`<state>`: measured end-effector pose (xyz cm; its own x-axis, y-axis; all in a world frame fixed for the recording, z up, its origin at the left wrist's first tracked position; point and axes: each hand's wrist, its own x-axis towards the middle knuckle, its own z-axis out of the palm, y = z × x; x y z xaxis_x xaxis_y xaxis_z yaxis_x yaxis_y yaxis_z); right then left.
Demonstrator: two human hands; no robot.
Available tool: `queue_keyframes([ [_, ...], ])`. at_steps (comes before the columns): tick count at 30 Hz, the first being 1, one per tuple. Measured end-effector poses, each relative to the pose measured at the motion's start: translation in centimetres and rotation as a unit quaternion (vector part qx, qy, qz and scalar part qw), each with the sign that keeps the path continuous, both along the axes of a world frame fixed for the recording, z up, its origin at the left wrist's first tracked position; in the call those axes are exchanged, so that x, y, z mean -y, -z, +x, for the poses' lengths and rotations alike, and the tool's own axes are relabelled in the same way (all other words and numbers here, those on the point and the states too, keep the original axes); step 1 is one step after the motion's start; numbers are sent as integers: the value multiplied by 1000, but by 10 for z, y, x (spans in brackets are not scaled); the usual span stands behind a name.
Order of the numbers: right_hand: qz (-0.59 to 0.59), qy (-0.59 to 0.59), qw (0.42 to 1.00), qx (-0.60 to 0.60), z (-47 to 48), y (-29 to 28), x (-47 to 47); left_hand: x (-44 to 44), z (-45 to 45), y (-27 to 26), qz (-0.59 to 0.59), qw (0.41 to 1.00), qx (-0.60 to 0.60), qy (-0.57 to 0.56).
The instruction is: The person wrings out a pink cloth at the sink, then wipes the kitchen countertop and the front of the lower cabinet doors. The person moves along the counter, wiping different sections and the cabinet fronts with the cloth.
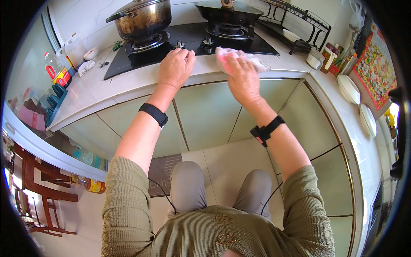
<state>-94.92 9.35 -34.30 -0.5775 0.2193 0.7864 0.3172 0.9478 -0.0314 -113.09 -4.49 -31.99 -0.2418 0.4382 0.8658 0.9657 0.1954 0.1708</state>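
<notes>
My right hand (243, 78) presses a pink and white cloth (239, 59) onto the counter's front strip, by the front edge of a black glass gas hob (192, 35). Some of the cloth spreads out to the right of the fingers. My left hand (176, 68) rests at the hob's front edge near the left control knob (179, 44), fingers curled; nothing shows in it. A second knob (208, 41) stands between the two hands. On the left burner sits a stained metal pot (144, 21), and on the right burner a dark wok (229, 14) with a glass lid.
A black metal rack (300, 41) stands right of the hob. Jars (328, 57) and white dishes (348, 89) line the right counter. At left are an oil bottle (57, 70), a small bowl (91, 53), a crumpled white cloth (86, 67) and a teal holder (56, 102).
</notes>
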Motion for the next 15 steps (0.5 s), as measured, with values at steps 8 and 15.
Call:
queue_keyframes([
  [8,16,-64,998,-11,-39,-3,55,1,-4,-2,65,996,46,29],
  [15,-20,-134,991,-9,-61,-4,91,2,-11,-2,160,964,185,103],
])
